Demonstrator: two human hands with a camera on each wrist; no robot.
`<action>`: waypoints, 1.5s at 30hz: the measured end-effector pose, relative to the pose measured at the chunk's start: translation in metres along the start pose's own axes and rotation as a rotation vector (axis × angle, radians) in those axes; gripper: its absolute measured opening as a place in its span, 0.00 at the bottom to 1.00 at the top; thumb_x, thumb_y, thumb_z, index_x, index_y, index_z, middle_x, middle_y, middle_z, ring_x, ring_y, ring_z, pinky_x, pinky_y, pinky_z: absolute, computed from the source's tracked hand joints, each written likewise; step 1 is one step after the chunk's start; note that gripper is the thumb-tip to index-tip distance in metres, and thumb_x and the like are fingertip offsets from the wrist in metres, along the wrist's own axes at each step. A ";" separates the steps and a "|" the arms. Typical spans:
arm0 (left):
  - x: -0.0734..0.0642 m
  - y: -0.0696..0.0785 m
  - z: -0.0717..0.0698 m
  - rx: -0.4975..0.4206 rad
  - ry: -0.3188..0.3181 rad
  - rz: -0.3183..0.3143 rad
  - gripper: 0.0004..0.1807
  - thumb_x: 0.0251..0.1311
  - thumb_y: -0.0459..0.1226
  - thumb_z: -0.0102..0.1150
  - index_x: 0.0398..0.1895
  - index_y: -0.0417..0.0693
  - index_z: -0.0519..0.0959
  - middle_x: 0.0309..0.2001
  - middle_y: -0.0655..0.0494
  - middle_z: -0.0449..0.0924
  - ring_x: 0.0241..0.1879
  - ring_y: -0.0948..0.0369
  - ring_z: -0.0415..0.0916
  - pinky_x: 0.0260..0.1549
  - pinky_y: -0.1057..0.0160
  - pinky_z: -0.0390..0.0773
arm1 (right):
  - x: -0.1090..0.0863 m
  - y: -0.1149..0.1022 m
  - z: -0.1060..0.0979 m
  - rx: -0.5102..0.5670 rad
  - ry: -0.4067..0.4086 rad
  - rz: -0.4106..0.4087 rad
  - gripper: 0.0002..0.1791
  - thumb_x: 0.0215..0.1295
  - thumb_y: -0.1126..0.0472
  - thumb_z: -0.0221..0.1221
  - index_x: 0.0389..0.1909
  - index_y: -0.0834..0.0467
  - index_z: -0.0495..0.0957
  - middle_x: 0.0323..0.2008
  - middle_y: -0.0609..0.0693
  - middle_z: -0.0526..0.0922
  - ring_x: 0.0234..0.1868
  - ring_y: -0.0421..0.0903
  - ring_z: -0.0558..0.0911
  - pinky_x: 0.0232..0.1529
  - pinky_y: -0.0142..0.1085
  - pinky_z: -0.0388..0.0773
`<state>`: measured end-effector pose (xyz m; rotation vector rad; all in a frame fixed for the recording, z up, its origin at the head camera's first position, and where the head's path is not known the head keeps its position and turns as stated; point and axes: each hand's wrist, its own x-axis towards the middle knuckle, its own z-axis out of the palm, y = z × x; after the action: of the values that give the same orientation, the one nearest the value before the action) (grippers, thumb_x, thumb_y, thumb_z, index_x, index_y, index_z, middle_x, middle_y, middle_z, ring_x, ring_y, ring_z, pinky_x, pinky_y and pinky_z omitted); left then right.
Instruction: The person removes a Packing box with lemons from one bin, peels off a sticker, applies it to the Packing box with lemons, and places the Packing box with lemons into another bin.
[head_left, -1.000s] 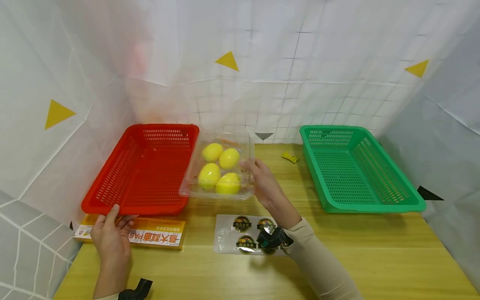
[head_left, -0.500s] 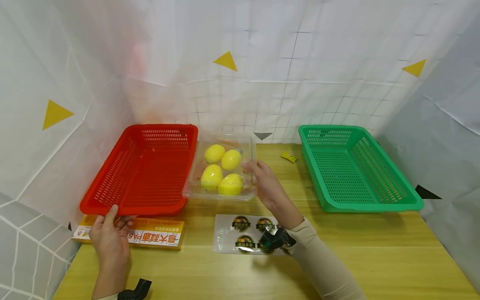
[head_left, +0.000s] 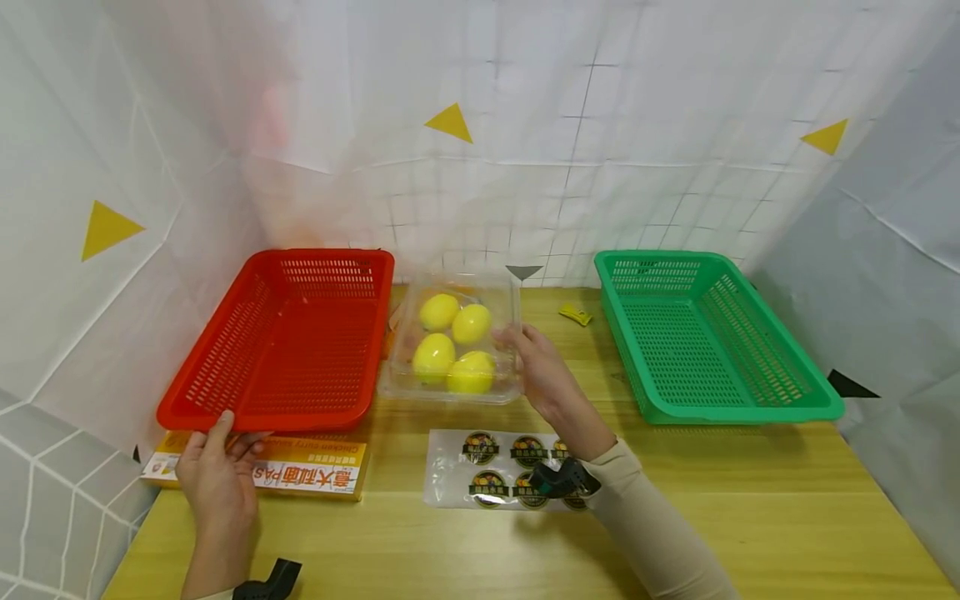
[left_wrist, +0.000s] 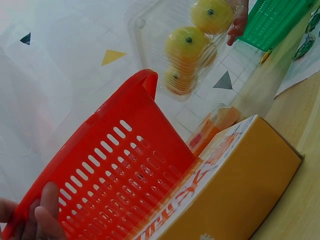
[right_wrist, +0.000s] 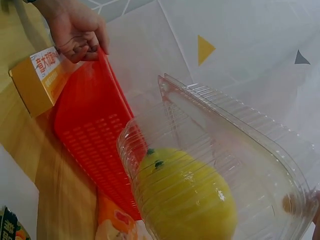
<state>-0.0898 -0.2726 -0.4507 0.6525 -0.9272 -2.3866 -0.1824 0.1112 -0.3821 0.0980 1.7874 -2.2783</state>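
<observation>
Red slotted basket is gripped by the left hand, clear ribbed box by the right hand.

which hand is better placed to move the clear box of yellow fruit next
Probably the right hand: it grips the clear box by its right edge, while the left hand is occupied, holding the near rim of the red basket.

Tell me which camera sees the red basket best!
The head view: it shows the red basket from above, inside and rim, with the left hand covering just a bit. The left wrist view shows one holed wall up close, cut off. The right wrist view shows its outside, partly behind the clear box.
</observation>
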 end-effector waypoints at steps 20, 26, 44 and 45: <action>0.001 -0.001 0.000 -0.027 0.000 -0.006 0.25 0.66 0.36 0.70 0.62 0.34 0.74 0.51 0.45 0.83 0.22 0.50 0.81 0.20 0.62 0.82 | 0.003 0.007 -0.017 0.031 0.001 0.033 0.26 0.74 0.56 0.57 0.66 0.63 0.65 0.68 0.67 0.63 0.42 0.52 0.79 0.39 0.44 0.84; 0.001 0.000 0.000 -0.017 0.006 -0.001 0.27 0.65 0.37 0.71 0.63 0.35 0.73 0.54 0.45 0.82 0.22 0.51 0.81 0.21 0.63 0.82 | 0.005 0.009 -0.020 0.042 -0.006 0.035 0.26 0.73 0.56 0.58 0.65 0.63 0.65 0.66 0.67 0.64 0.43 0.53 0.79 0.39 0.45 0.84; 0.002 -0.001 -0.001 -0.001 0.010 -0.005 0.28 0.66 0.37 0.70 0.65 0.36 0.72 0.57 0.45 0.81 0.23 0.51 0.81 0.22 0.63 0.82 | 0.007 0.018 -0.032 0.021 -0.007 0.024 0.15 0.76 0.59 0.51 0.55 0.64 0.68 0.60 0.65 0.66 0.45 0.55 0.77 0.41 0.49 0.83; 0.001 0.000 -0.001 -0.002 0.011 -0.004 0.28 0.66 0.37 0.70 0.65 0.36 0.72 0.57 0.45 0.81 0.23 0.51 0.81 0.22 0.63 0.83 | 0.008 0.019 -0.034 0.017 -0.005 0.023 0.14 0.76 0.59 0.51 0.55 0.64 0.68 0.60 0.65 0.66 0.47 0.56 0.77 0.43 0.49 0.83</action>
<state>-0.0904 -0.2736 -0.4519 0.6675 -0.9200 -2.3847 -0.1887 0.1385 -0.4096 0.1161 1.7554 -2.2764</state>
